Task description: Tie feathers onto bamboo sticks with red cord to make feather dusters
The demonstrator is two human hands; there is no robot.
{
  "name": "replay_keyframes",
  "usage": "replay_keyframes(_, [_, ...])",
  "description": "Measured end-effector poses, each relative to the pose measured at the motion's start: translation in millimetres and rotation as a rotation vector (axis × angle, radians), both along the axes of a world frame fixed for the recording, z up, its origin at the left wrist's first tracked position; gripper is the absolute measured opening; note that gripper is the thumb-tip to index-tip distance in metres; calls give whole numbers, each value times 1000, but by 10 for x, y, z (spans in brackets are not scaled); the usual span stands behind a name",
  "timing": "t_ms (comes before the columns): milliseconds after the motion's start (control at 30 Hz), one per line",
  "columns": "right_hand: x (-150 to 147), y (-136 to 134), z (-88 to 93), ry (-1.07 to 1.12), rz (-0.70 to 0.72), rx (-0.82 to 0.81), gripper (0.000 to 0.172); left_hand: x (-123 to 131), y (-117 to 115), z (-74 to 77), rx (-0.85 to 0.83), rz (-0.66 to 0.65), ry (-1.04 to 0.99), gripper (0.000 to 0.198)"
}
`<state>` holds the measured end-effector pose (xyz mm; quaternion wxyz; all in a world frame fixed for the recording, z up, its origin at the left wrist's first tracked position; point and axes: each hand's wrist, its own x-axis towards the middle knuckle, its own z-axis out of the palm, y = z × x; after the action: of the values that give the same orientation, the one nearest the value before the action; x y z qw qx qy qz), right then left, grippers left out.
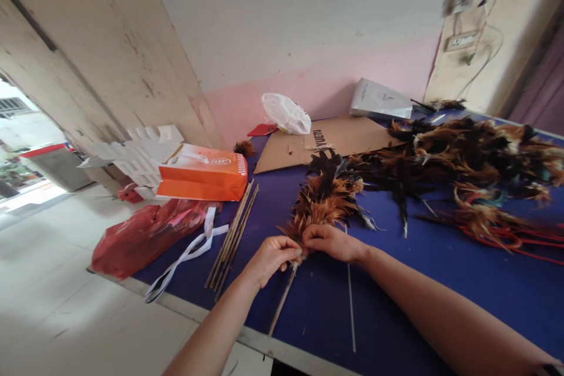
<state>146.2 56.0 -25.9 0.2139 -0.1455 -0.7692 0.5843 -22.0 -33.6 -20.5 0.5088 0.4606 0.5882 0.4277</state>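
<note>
A feather duster (324, 202) of brown and black feathers lies on the blue table, its thin stick handle (282, 301) pointing toward me. At the lower end of the feathers, my left hand (277, 255) is closed with thumb and fingers pinched around the base where the stick comes out. My right hand (332, 242) meets it there from the right, fingers curled and pressed against the lowest feathers. What lies between the fingertips is mostly hidden. Left of my hands rests a bundle of thin sticks (233, 235).
Loose feathers (480, 155) form a large pile on the right, near red cord (506, 238). Flat cardboard (343, 138), a white plastic bag (285, 113) and a grey box (381, 100) are at the back. An orange bag (202, 182), red plastic bag (141, 241) and white strap (189, 255) lie left.
</note>
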Motion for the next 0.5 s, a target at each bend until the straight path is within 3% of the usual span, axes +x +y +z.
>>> replay_keyframes(167, [43,43,22,18,134,-73,25,7,-1,38,-55,43,-92,23])
replay_keyframes(333, [92,43,143,-35,267,-5,25,36,-30,51,-91,86,-117,23])
replay_keyframes(500, [70,-10,164,6,185,65,16,55,-71,45,-74,86,-79,20])
